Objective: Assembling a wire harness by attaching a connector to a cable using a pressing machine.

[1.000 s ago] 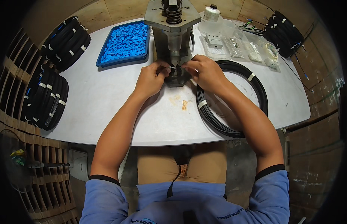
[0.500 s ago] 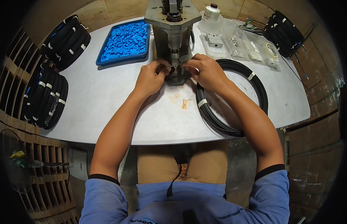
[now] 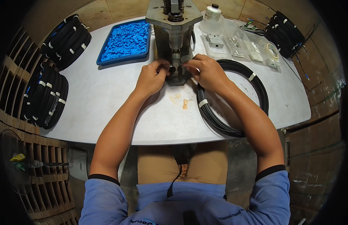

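Observation:
A metal bench press [image 3: 174, 24] stands at the far middle of the white table. Both my hands are at its lower working area, one on each side of the ram. My left hand [image 3: 151, 77] has thumb and fingers pinched together at the press's left side; what they hold is too small to make out. On the other side my right hand [image 3: 206, 71] pinches at the same spot, its fingertips close to the die, the held piece likewise unclear. A coil of black cable [image 3: 262, 90] lies under my right forearm, bound with white tape.
A blue tray [image 3: 101, 60] of small blue plastic parts sits left of the press. Bundled black cable coils [image 3: 50, 95] line the table's left edge, another stack [image 3: 284, 33] the back right. A white bottle [image 3: 212, 13] and clear trays with small parts [image 3: 234, 47] stand behind the right hand.
My hands hold nearly the same place at the press, with only a slight shift of the left fingertips. Nothing else on the table has visibly moved.

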{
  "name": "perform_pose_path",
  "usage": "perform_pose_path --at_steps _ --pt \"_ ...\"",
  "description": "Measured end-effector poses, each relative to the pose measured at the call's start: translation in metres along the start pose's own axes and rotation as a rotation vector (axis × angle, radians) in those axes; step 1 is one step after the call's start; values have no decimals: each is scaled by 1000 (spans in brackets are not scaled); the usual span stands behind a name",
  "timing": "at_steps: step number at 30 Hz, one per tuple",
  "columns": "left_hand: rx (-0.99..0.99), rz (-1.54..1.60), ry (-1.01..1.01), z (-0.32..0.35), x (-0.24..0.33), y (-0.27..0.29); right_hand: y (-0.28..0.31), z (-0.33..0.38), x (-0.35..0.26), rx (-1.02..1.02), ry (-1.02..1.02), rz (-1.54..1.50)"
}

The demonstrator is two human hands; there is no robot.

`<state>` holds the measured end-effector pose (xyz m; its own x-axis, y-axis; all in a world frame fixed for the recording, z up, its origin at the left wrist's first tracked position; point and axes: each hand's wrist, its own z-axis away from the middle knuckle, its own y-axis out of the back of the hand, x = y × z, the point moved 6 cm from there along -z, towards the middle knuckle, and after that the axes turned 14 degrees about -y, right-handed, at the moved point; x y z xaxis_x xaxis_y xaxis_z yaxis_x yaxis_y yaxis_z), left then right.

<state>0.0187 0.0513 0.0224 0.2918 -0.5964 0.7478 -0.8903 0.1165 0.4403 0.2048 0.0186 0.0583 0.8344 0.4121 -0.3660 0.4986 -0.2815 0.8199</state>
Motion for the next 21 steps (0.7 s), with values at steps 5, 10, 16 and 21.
perform_pose_path --at_steps 5,10,16,21 --pt "50 36 -17 1 -1 1 0 -1 -3 -29 -37 -1" --pt "25 42 -43 1 -2 0 1 0 -2 -21 -23 10" --pt "-12 5 -34 1 -4 0 0 0 -1 -5 -6 20" --pt "-27 -10 -44 1 -3 0 -1 -1 0 -20 -19 23"
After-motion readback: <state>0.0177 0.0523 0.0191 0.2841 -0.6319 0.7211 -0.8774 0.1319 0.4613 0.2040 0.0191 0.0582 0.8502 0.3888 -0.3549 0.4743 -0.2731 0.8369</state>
